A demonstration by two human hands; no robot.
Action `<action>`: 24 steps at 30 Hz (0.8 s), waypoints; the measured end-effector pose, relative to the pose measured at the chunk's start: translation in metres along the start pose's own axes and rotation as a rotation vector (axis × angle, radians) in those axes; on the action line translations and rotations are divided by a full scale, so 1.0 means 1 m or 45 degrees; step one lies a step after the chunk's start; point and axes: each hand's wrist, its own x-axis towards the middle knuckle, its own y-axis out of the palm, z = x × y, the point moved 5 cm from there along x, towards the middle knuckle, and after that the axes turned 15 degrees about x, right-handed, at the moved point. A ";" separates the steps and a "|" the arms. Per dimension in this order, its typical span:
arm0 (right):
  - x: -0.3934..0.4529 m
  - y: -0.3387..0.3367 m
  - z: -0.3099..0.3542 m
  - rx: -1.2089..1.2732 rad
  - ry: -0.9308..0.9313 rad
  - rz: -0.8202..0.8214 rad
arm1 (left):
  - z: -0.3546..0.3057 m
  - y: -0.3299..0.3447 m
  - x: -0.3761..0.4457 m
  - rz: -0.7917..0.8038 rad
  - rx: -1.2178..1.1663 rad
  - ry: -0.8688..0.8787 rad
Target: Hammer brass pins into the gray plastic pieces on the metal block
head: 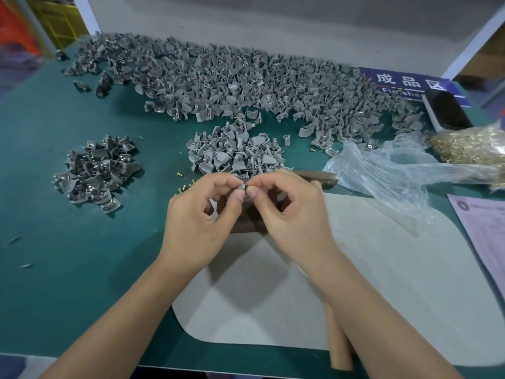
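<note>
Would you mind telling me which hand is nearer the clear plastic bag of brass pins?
Right. The right hand sits just left of the clear plastic bag of brass pins, while the left hand lies farther left, beyond the right hand.

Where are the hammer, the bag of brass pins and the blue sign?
hammer point(340, 343): head view, on its wooden handle.
bag of brass pins point(470, 144): head view, on the pins inside.
blue sign point(404, 80): head view, on its white characters.
</note>
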 end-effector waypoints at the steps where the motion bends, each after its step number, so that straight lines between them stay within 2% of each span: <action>1: 0.000 0.000 0.000 0.028 0.015 0.000 | 0.000 -0.001 0.000 -0.004 -0.017 -0.006; 7: 0.001 -0.002 0.000 0.196 0.102 0.026 | -0.002 -0.003 0.000 -0.019 -0.084 0.019; 15: 0.002 -0.003 0.002 0.239 0.094 0.077 | -0.003 -0.004 -0.002 -0.016 -0.156 0.049; 24: 0.000 -0.004 -0.002 0.017 0.020 -0.015 | 0.000 0.005 0.002 0.097 -0.199 0.003</action>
